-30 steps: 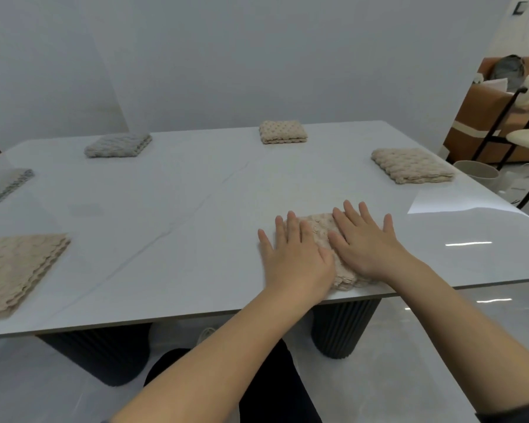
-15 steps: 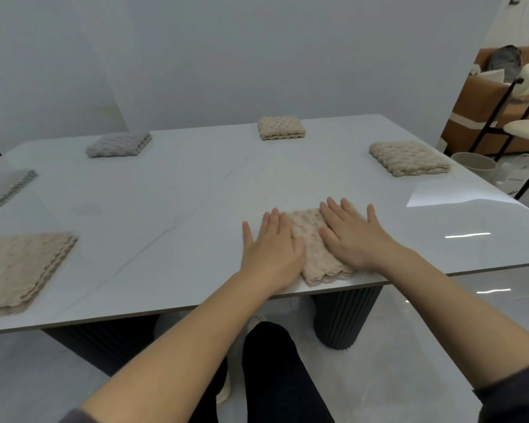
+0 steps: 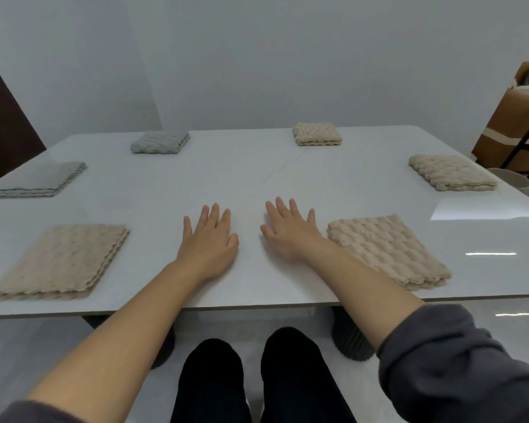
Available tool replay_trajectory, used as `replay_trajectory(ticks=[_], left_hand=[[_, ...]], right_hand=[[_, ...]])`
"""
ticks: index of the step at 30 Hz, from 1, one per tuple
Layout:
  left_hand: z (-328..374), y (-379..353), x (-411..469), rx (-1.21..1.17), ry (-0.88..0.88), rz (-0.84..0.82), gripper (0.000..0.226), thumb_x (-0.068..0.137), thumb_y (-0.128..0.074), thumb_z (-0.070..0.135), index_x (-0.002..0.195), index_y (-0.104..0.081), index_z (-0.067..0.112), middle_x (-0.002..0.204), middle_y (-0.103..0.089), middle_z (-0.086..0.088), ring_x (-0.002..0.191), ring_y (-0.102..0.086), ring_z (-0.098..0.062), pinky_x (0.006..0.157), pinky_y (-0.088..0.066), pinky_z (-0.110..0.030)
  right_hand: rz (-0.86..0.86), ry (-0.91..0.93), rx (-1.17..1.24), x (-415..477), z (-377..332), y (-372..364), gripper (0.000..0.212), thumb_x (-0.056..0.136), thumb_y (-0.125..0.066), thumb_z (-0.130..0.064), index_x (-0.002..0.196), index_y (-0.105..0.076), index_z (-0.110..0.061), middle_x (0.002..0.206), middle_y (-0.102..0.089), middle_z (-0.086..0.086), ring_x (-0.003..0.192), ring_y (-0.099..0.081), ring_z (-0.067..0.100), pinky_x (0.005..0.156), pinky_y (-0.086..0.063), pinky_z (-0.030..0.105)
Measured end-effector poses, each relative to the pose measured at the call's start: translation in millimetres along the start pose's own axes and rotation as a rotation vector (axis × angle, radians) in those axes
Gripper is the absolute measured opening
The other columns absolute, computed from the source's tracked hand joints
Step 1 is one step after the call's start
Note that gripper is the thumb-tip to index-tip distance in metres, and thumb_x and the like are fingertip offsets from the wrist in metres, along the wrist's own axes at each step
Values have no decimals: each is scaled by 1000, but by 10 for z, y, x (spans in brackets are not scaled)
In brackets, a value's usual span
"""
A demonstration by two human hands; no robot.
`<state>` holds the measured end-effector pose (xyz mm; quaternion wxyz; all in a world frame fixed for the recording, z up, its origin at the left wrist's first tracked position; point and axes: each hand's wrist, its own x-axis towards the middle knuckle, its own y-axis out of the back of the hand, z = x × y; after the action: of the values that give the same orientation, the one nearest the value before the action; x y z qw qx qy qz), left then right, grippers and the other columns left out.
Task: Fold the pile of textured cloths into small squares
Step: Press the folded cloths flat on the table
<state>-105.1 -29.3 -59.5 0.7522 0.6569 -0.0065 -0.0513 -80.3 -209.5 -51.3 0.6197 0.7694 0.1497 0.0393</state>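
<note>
1. Six folded cloths lie well apart on the white surface [image 3: 257,178]: the near right cloth [image 3: 385,251], the near left cloth [image 3: 64,261], the left grey cloth [image 3: 40,180], the far grey cloth [image 3: 159,142], the far cream cloth [image 3: 316,134] and the right cream cloth [image 3: 449,175]
2. Each looks thick, bobbly and knitted, so I judge them soft, light and floppy; the folds will likely spring up a little instead of creasing sharply, and the glossy surface may let a cloth slide when pushed
3. The best hold is probably a pinch at two corners of one edge, then a flat palm to press the layers down; the stacked edges show most clearly along the near side of the near right cloth
4. The left hand [image 3: 209,239] lies palm down on bare surface between the two near cloths, fingers straight and slightly spread, holding nothing
5. The right hand [image 3: 287,233] lies the same way just left of the near right cloth, fingers apart and empty; its forearm runs close along that cloth's left corner, and I cannot tell whether it touches
6. No unfolded cloth shows, so the folding seems finished or nearly so
</note>
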Motion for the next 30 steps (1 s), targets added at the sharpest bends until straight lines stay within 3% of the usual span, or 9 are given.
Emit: replay_trajectory(ticks=[11,19,24,27,30], left_hand=[[-210,-108,266,7,2,-17,59,100,-12,45,154,5,29,162,13,2,148,14,-17,119,7,-48],[-234,-165,254,-7,0,8,63,94,1,49,153,11,29,161,18,2,147,19,-17,119,9,-47],[-264,-227,237,-36,-9,37,67,94,-10,50,155,-2,26,163,5,-2,150,8,-20,120,1,-50],[-263,-204,234,-59,-20,37,65,95,-23,45,155,-18,20,162,-10,-7,150,-5,-25,119,-9,-55],[-265,-164,234,-72,-27,-9,64,96,-30,42,154,-23,17,161,-13,-10,149,-8,-28,117,-13,-57]], right_hand=[[63,-71,-50,331,-142,-235,61,100,-10,-51,156,0,-29,164,11,0,149,16,26,115,10,60],[26,-96,-92,338,-133,-240,62,98,-7,-54,155,6,-32,162,17,-3,148,20,23,117,11,56],[33,-113,-99,326,-143,-279,64,95,-2,-56,153,10,-34,162,18,-5,148,21,23,118,10,55],[19,-120,-72,330,-156,-269,64,97,-8,-54,155,2,-31,163,10,-2,149,16,25,118,6,57],[-24,-134,-45,327,-165,-236,63,98,-15,-52,156,-5,-29,164,5,1,150,13,26,117,3,59]])
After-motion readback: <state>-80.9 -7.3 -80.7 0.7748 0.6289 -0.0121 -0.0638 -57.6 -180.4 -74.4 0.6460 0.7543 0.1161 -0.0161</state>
